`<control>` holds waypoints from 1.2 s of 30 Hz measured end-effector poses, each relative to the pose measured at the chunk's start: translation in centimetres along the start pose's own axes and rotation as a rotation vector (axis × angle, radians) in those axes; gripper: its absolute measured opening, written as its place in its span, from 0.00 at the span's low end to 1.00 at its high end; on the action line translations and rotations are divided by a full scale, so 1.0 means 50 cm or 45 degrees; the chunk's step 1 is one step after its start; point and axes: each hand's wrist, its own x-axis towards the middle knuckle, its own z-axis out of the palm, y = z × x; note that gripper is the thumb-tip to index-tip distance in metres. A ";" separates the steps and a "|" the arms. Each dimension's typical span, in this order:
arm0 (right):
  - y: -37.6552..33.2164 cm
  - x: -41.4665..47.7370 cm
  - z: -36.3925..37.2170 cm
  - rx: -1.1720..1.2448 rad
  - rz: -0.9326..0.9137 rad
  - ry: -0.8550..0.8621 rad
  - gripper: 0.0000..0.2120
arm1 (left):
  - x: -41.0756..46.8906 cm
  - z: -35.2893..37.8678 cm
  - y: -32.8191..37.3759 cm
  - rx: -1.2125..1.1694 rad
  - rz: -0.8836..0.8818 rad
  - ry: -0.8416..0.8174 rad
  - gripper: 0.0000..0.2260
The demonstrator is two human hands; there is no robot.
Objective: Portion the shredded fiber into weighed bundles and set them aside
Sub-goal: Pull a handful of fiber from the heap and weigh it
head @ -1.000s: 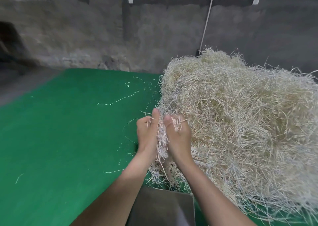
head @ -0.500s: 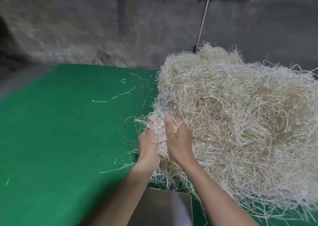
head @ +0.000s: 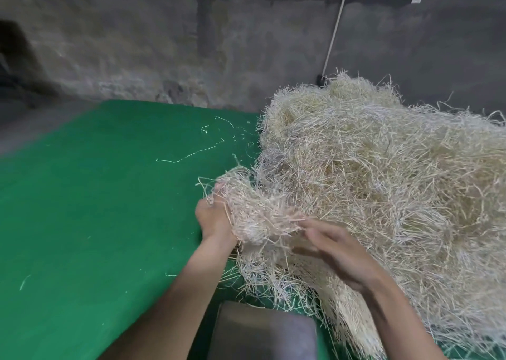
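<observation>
Green worktop (head: 95, 209) fills most of the view, with a big heap of shredded fiber (head: 383, 181) piled on its right side. A grey slab thing (head: 262, 332) sits at the near edge. The left hand (head: 213, 220) is clamped round a tuft (head: 254, 211) at the heap's left edge. The right hand (head: 336, 253) is blurry, fingers spread loose just beside it.

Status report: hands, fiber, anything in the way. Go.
Left hand grips a tuft at the edge of the fiber pile. Right hand open, blurred, beside the tuft. Pile on green mat. Grey slab below the arms; nothing blocking.
</observation>
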 end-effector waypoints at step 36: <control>0.016 0.067 0.111 0.206 -0.036 0.655 0.22 | -0.050 0.013 -0.057 0.620 0.434 -0.557 0.06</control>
